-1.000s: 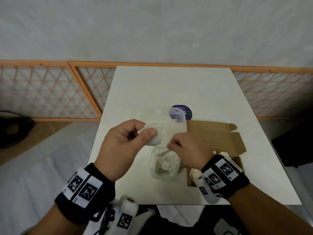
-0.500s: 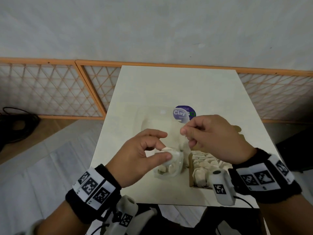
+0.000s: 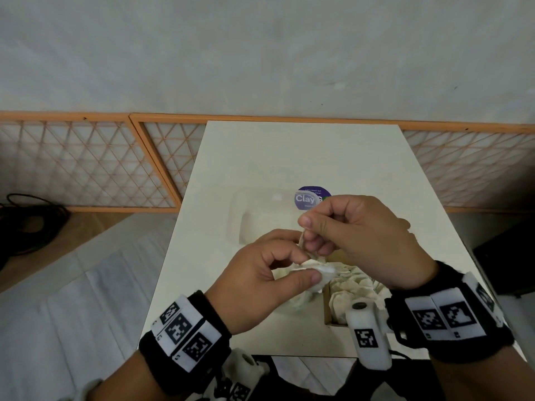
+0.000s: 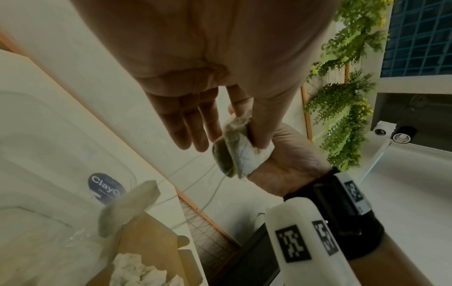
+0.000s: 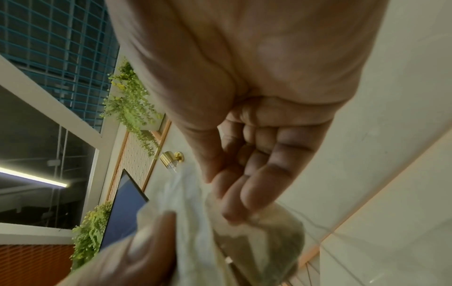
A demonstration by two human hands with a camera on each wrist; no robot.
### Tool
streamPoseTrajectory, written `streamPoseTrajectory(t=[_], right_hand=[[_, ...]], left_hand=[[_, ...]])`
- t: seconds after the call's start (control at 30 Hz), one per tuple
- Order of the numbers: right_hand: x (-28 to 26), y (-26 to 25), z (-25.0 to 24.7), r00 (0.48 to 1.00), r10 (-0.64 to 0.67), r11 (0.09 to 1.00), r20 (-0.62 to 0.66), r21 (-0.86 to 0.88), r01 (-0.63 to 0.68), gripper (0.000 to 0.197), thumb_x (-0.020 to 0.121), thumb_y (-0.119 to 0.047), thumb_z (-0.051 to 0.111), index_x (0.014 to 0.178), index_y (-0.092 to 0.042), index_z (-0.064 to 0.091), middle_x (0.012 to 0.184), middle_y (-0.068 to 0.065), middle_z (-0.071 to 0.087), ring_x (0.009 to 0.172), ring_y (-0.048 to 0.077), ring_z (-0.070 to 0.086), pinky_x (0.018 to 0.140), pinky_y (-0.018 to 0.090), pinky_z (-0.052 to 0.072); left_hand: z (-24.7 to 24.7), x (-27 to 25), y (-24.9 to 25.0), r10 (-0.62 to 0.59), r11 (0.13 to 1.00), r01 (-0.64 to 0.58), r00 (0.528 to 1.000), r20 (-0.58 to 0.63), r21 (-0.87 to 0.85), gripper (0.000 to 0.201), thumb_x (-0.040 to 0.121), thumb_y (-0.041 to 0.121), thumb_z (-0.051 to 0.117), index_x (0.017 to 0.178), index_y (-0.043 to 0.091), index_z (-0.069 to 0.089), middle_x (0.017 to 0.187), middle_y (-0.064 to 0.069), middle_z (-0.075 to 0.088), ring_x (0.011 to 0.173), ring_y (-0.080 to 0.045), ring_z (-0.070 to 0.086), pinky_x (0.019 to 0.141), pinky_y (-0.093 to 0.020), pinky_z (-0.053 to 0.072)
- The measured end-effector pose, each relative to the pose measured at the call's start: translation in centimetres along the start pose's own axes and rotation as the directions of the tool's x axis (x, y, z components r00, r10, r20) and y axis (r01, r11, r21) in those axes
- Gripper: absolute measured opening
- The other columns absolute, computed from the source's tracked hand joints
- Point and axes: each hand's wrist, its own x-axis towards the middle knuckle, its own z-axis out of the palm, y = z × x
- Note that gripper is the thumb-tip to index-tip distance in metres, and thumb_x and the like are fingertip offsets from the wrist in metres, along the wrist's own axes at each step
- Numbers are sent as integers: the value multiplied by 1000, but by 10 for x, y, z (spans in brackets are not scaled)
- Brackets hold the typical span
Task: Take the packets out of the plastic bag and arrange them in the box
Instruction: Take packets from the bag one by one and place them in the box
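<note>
My left hand (image 3: 307, 270) pinches a small bunch of white packets (image 3: 321, 274) between thumb and fingers, just left of the brown cardboard box (image 3: 326, 314). The left wrist view shows these packets (image 4: 236, 154) with thin threads hanging from them. My right hand (image 3: 305, 230) is just above, fingers curled, pinching a translucent packet (image 5: 264, 238) that touches the left hand's bunch. Several pale packets (image 3: 353, 285) lie in the box. The clear plastic bag (image 3: 302, 301) lies under my left hand, mostly hidden.
A clear plastic container (image 3: 260, 215) with a purple "Clay" label (image 3: 307, 198) lies on the white table (image 3: 289, 157) behind my hands. The box flap (image 4: 151, 240) stands open. An orange lattice fence (image 3: 86, 163) runs behind the table.
My right hand came up out of the bag with a packet and met the left hand. My left hand sank toward the box with its packets.
</note>
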Motion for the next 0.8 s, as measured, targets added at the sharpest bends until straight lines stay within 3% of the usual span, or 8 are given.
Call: streamPoseTrajectory(t=[0.17,0.3,0.37,0.47,0.57,0.67,0.73,0.8], right_hand=[[3,8,7,1000,16,998,-27,63,-14,16,95,-24,73,89,-10,76,83,10,78,74,22,75,70,34,62],[4,12,4,997,25,996,-69,83,-19,14,95,-23,73,90,-10,76,82,9,78,70,19,73,65,33,60],[5,15,2,994,42,995,-99,98,-32,17,95,-25,73,92,-8,75,83,9,78,69,20,73,65,35,59],[9,24,1,988,88,989,-125,126,-72,20,96,-26,72,95,-6,74,83,9,77,66,19,71,61,31,57],[13,36,6,984,139,985,-112,117,-126,22,97,-26,71,94,-5,72,79,7,74,64,17,68,58,27,54],[15,45,9,978,181,982,-102,67,-175,23,98,-30,69,94,-7,70,78,8,73,63,15,66,61,30,52],[15,49,9,973,192,981,-126,-12,-195,21,98,-34,69,100,-13,69,87,12,74,64,15,68,66,35,55],[12,48,8,966,155,978,-206,-107,-180,21,97,-40,68,107,-21,67,92,6,73,72,18,72,75,43,61]], left_hand=[[-2,-3,-1,-23,999,22,999,-42,-25,3,90,13,79,89,13,76,112,1,70,98,-23,71,88,-37,58],[-7,-1,1,-50,998,54,992,-114,33,4,94,16,75,90,14,74,88,2,74,76,-9,67,69,-25,53],[-11,-1,2,-38,996,47,992,-123,71,7,95,17,74,88,17,72,80,6,71,68,-5,61,66,-20,48],[-18,-5,4,-9,994,22,993,-115,106,8,94,25,72,87,22,71,78,7,68,67,-8,58,66,-20,46],[-25,-12,6,-16,999,21,995,-95,50,9,92,30,72,88,21,71,83,0,69,74,-22,61,70,-35,50],[-27,-17,7,-21,999,19,997,-68,-30,20,90,34,73,92,15,72,87,-5,71,81,-32,64,77,-49,52],[-28,-18,8,-25,996,19,997,-72,-85,21,88,32,74,93,12,72,91,-7,72,84,-29,67,78,-44,54],[-28,-18,10,-23,995,16,997,-68,-101,18,89,28,75,92,10,72,91,-9,72,84,-27,67,79,-37,54]])
